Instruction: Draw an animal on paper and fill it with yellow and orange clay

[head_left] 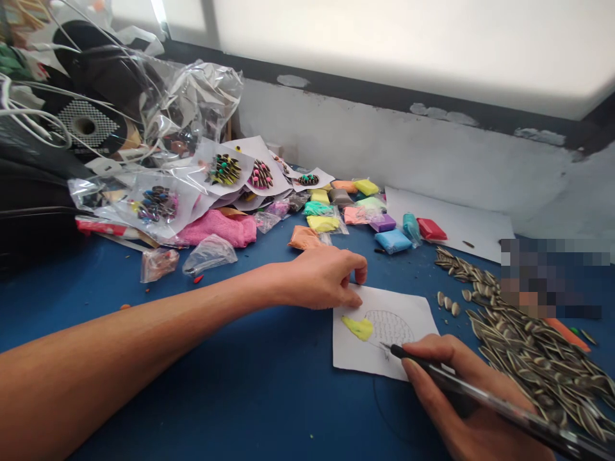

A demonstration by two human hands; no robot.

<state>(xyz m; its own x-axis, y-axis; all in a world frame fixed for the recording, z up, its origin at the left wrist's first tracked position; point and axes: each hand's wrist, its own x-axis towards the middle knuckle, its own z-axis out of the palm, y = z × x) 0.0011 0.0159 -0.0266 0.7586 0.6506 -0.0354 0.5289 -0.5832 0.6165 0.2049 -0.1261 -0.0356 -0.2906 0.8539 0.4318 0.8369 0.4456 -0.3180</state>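
A small white sheet of paper (350, 355) lies on the blue table. It carries a pen-drawn oval filled with small marks, and a flat yellow clay piece (359, 328) sits at the oval's left. My left hand (327, 278) has its fingers curled at the paper's upper left corner, with the thumb on the corner holding it. In my right hand (475, 390) is a black pen (446, 378) with a clear barrel, pinched between thumb and fingers. Its tip is at the drawing's lower edge, by some short scribbled lines.
Striped sunflower seeds (538, 358) are heaped at the right, beside an orange stick (567, 334). Colourful clay packets (393, 241) lie toward the wall. Finished seed crafts on paper (225, 169), a pink cloth (221, 227) and plastic bags (206, 96) fill the left back. A blurred patch covers the far right.
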